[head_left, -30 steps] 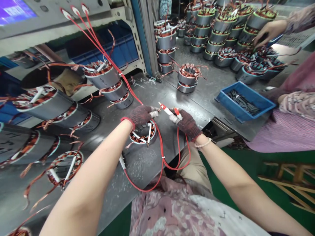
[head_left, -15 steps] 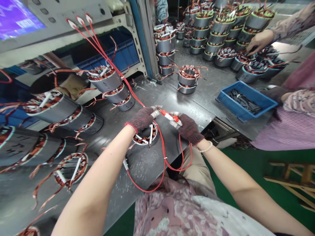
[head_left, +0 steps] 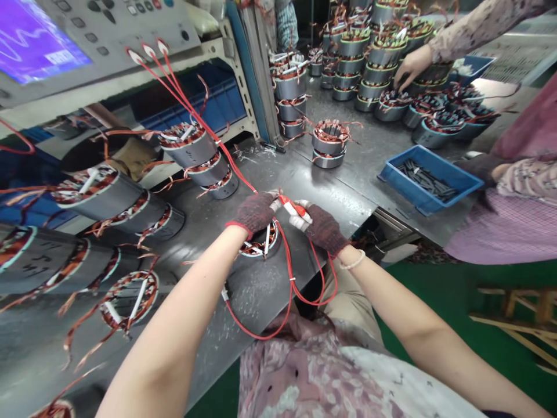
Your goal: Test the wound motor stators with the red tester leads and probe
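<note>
Stator (head_left: 261,246) stands on steel surface (head_left: 256,290) under both gloved hands. Right hand (head_left: 324,229) pinches red clip (head_left: 289,203); left hand (head_left: 252,212) pinches pale lead tip (head_left: 274,203). Other stators (head_left: 328,154) sit unclipped.

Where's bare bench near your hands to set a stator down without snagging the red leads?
The widest free patch of the metal bench lies beyond the right hand, bordered by the stacked stators and the blue tray. Beside the left hand it is crowded with wound stators; red leads cross the bench nearer you.
</note>
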Motion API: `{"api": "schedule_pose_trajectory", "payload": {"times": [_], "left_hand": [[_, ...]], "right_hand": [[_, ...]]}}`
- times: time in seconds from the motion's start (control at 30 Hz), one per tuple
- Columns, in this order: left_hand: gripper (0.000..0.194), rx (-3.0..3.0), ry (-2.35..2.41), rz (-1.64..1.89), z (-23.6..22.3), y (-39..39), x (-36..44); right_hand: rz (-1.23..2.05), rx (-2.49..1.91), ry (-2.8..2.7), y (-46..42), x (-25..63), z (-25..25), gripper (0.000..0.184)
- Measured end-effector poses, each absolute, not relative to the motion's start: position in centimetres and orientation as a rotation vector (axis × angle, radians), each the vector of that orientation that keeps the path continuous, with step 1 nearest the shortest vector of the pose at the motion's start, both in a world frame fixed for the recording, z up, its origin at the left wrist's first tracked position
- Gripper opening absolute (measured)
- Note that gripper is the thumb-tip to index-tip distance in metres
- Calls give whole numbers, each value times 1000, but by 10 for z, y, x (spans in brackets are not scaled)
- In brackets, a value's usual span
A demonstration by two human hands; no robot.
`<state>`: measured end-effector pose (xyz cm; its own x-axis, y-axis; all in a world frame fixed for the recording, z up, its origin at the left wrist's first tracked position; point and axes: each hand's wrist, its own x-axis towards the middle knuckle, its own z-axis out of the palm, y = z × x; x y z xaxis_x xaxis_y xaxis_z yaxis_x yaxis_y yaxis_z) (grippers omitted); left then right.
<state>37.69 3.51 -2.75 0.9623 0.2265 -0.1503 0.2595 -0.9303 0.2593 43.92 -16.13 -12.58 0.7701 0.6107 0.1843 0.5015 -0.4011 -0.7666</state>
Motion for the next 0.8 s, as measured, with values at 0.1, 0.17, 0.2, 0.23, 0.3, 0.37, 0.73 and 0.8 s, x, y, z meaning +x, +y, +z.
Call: {"api": "schedule_pose_trajectory", "payload": {"times": [0.1,0.17,0.2,0.23,0.3,0.37,0.73,0.8], "left_hand": [[64,2920,574,129,10,31,329],[61,2954,886,234,27,22,278],[60,2946,1072,139,27,15,252],[62,2915,1200,-50,22,7,228],[67,2777,1273,-395,-3,-9,190],[70,2635,1233,-543,-39,-20,169],[44,1128,1097,465,-111,-29,124],[45,1010,1036,527,-113,-30,120]], "right_hand": [[79,-2126,-801,-189,444,-138,64],[-2,-2140,-778,-215,443,-144,69],[-30,-2137,-795,-227,440,-144,69],[-54,-2127,-833,-237,435,-142,66],[-100,-2069,-954,-249,419,-133,57],[-115,-1947,-1106,-249,394,-118,53],[-316,-1960,-1811,-176,319,-78,48],[-378,-1961,-1852,-168,318,-79,46]]}}
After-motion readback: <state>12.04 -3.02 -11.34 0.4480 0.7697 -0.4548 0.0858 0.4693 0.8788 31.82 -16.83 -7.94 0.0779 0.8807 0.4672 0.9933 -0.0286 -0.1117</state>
